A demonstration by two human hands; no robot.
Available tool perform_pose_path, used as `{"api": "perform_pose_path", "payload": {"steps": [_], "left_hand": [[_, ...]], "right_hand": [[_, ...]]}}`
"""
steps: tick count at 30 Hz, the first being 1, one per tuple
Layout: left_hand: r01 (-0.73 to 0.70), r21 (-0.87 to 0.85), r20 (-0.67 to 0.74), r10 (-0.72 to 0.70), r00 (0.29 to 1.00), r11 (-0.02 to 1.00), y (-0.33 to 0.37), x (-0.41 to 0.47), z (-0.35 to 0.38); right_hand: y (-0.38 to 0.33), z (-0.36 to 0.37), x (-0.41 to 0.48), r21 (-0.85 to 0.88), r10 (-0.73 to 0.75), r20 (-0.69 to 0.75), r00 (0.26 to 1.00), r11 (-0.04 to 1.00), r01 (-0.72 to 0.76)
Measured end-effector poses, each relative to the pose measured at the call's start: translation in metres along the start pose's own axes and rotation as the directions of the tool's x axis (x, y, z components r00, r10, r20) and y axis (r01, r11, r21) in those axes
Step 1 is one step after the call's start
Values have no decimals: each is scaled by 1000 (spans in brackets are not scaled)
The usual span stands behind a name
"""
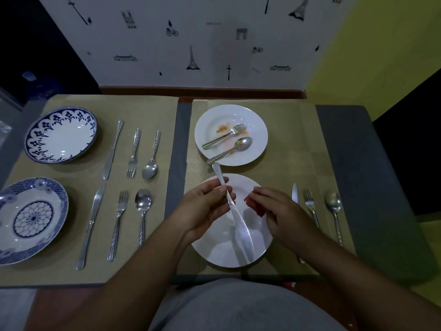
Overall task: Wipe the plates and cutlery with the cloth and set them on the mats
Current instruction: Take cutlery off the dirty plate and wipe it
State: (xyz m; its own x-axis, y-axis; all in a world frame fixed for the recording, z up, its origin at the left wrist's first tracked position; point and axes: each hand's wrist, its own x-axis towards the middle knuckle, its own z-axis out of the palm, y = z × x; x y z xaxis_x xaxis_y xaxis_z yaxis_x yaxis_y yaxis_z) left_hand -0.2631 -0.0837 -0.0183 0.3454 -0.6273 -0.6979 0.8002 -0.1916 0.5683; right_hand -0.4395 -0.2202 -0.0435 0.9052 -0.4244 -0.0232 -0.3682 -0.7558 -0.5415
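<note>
At 9 o'clock, two blue-patterned plates sit on a mat with cutlery beside them. In the centre, the left hand curls its fingers round a knife above a clean white plate. At that hand's 3 o'clock, the right hand pinches a red cloth. A soiled plate lies at 12 o'clock.

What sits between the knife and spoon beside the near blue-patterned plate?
A silver metal fork, flat on the tan mat, in the head view.

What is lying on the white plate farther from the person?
A fork, a spoon and orange food smears lie on the plate. The surface beneath the cutlery is hidden.
</note>
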Motion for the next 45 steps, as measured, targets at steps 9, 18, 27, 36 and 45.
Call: {"api": "perform_pose_path", "payload": {"steps": [9,18,27,36,45], "left_hand": [[90,14,46,-91,995,996,-4,10,8],[37,227,-47,-27,999,973,-5,55,64],[-101,498,-43,141,989,861,5,167,169],[-161,744,-102,348,932,648,-10,251,202],[-283,958,212,567,796,40,-23,226,200]], "right_hand": [[17,1,-5,63,75,26,997,995,-77],[48,-24,-15,173,224,-75,972,963,-208],[119,-63,-16,228,389,-140,911,907,-353],[157,-80,17,310,365,-186,912,903,-298],[172,-79,17,319,374,-111,921,891,-323]]}}
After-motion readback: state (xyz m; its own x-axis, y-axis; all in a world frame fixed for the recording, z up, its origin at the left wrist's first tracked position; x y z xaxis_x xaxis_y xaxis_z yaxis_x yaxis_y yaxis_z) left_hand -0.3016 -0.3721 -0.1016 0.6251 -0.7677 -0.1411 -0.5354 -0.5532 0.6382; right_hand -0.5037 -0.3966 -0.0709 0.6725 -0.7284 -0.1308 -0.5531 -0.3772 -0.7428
